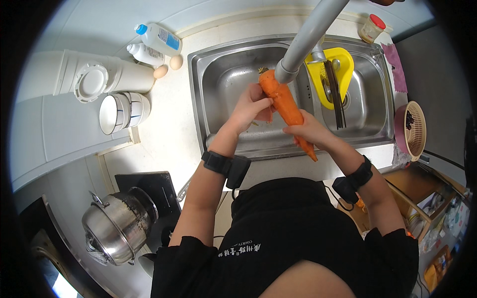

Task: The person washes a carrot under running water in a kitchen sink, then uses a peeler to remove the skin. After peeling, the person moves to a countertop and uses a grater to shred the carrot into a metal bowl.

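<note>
A large orange carrot [284,104] slants across the front of a steel double-bowl sink [223,70]. Its stem end points up and its thin tip down to the right. With the thumb pressed on its side, my left hand [250,105] grips the upper part. A pinkish piece [265,115], perhaps cloth, shows below those fingers, but its kind is unclear. My right hand [311,128] wraps around the lower part, leaving the tip sticking out beyond it. Over the stem end, a grey pipe [309,33] hides a little of the carrot.
A yellow strainer basket [348,70] sits in the right bowl, with dark chopsticks [334,93] across it. Bottles [164,39], eggs [176,62] and stacked bowls [119,111] stand at left. A steel pot [119,227] is at lower left, a colander [415,130] at right.
</note>
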Demonstrator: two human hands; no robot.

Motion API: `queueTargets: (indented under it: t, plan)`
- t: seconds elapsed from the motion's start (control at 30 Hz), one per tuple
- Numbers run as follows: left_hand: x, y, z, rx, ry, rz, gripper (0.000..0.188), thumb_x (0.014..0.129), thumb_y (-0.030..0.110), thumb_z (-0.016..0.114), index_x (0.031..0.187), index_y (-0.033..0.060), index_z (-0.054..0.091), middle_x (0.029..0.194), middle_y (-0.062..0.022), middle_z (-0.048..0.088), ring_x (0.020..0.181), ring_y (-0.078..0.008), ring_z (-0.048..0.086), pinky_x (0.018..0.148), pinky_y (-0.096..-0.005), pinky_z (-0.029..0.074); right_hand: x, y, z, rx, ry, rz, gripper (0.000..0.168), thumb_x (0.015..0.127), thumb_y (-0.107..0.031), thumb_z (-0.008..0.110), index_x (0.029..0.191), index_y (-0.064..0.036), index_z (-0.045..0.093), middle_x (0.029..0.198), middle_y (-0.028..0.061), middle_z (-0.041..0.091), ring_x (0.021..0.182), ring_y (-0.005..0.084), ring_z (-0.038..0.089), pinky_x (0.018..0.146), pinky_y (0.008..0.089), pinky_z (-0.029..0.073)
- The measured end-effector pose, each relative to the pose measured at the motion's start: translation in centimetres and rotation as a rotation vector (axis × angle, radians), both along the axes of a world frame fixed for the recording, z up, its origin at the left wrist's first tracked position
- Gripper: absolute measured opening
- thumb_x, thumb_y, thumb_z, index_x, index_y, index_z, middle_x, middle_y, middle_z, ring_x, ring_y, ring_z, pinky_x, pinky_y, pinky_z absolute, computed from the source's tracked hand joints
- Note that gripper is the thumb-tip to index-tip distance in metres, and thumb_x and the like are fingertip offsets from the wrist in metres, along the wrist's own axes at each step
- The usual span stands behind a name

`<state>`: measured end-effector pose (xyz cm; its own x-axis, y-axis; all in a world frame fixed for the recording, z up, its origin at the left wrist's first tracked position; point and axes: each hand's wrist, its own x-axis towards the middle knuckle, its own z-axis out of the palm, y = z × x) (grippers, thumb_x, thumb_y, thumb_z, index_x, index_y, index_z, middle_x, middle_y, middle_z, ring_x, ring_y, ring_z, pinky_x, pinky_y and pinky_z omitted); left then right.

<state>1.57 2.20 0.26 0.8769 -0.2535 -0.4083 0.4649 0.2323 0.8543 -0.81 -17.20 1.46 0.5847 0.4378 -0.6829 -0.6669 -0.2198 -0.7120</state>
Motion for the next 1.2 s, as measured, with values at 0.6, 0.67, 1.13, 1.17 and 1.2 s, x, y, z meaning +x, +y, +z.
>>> queueTargets:
  t: [0.6,0.67,1.13,1.17,1.2]
  plan:
    - [0.6,-0.5,-0.6,0.057,0.016,-0.068,0.032,0.081,0.005,0.052,0.11,-0.0044,0.041,0.099,-0.0115,0.054,0.084,-0.0191,0.059,0.076,-0.0317,0.051,0.1,-0.2,-0.8,-0.058,-0.103,0.016,0.045,0.074,-0.013,0.065,0.108,-0.001,0.038,0.076,0.0051,0.049,0.05,0.0112,0.052,0.045,0.0244,0.045]
    - [0.3,-0.5,-1.0,0.015,0.019,-0.013,0.031,0.081,0.006,0.052,0.109,-0.0043,0.042,0.099,-0.0112,0.055,0.084,-0.019,0.059,0.076,-0.0315,0.051,0.2,-0.2,-0.4,-0.054,-0.08,0.012,0.045,0.074,-0.013,0.065,0.108,-0.001,0.038,0.077,0.0052,0.05,0.05,0.0113,0.052,0.045,0.0244,0.045]
    - [-0.6,-1.7,-1.3,-0.51,0.181,0.174,0.032,0.085,0.014,0.043,0.114,0.001,0.038,0.103,-0.0104,0.052,0.096,-0.0194,0.054,0.082,-0.0382,0.045,0.2,0.5,-1.3,-0.099,-0.138,-0.059,0.042,0.073,-0.012,0.064,0.106,-0.001,0.039,0.075,0.0056,0.05,0.05,0.0121,0.052,0.044,0.0261,0.044]
    - [-0.8,-3.1,-1.2,-0.518,0.157,0.224,0.032,0.088,0.017,0.041,0.115,0.0011,0.036,0.105,-0.0107,0.052,0.099,-0.0195,0.053,0.084,-0.0378,0.045,0.4,0.8,-1.5,-0.102,-0.172,-0.072,0.042,0.073,-0.011,0.064,0.105,-0.001,0.039,0.075,0.0056,0.05,0.05,0.0121,0.052,0.044,0.0262,0.045]
    - [-0.9,-4.5,-2.4,-0.241,0.014,0.287,0.034,0.089,0.02,0.039,0.118,0.0024,0.033,0.105,-0.0095,0.051,0.097,-0.0189,0.052,0.083,-0.0376,0.045,0.4,1.3,-1.7,-0.105,-0.208,-0.083,0.041,0.073,-0.011,0.064,0.105,-0.001,0.039,0.075,0.0057,0.05,0.05,0.0122,0.052,0.044,0.0263,0.045]
